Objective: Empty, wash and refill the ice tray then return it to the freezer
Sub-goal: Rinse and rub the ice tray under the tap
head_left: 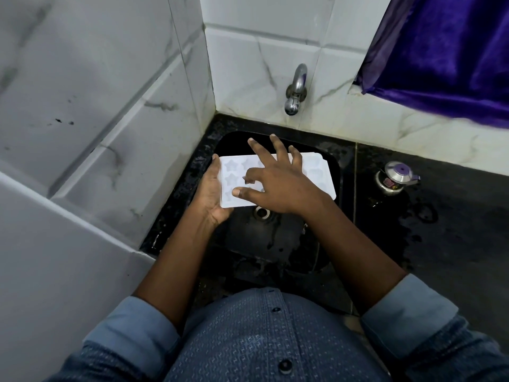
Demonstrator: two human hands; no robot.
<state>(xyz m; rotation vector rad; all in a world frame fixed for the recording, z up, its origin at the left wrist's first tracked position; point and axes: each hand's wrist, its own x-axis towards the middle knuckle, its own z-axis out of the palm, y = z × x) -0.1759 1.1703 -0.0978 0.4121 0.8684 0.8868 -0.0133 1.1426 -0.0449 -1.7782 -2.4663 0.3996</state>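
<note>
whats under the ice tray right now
The ice tray is held over the black sink; the drain peeks out below its near edge. The sink floor directly beneath is covered by the tray.

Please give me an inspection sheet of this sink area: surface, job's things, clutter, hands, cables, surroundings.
Surface: black countertop, wet patches; black sink with drain visible.
Job's things: white ice tray with star-shaped cavities, held over the sink; no ice seen in the visible cavities.
Clutter: small metal pot with purple-knobbed lid on the countertop, right of the sink.
Hands: left hand grips the tray's left edge; right hand spread on top, fingers rubbing the cavities.
Cables: nothing seen.
Surroundings: tap on white tiled wall, no water running; purple cloth upper right.
</note>
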